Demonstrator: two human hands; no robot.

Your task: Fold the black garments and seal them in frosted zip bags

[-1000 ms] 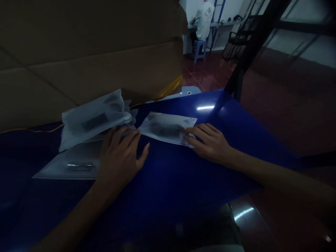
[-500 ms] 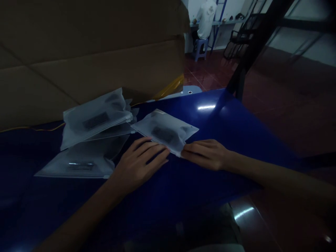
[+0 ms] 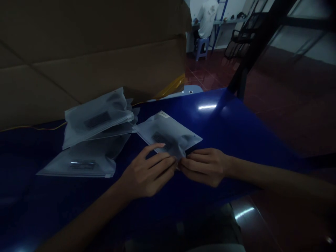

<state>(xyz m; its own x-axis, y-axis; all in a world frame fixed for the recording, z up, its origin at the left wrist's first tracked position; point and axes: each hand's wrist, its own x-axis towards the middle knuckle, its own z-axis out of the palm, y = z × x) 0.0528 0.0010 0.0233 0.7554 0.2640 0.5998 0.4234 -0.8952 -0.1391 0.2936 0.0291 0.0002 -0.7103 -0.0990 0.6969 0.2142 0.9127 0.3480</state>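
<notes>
A frosted zip bag [image 3: 170, 131] with a dark item inside lies on the blue table, its near corner between my hands. My left hand [image 3: 152, 171] pinches the zip edge near that corner, its index finger stretched over the bag. Close beside it, my right hand [image 3: 204, 166] has its fingers closed on the same corner. The fingertips of both hands nearly meet and hide the bag's end. To the left lie more frosted zip bags: an upper one [image 3: 97, 117] on a small pile, and a lower one [image 3: 86, 161] with a shiny dark item showing through.
A large cardboard box [image 3: 105, 70] stands along the back of the blue table [image 3: 223, 129]. Yellow tape [image 3: 172, 87] hangs at its corner. A dark metal post [image 3: 252, 59] rises at the right. Far off, a person in a white shirt [image 3: 207, 19] sits on a blue stool [image 3: 201, 49].
Both hands have come slightly nearer to me with the bag's corner, and the bag has turned a little. My left hand has slid right along the zip edge, close to my right fingers.
</notes>
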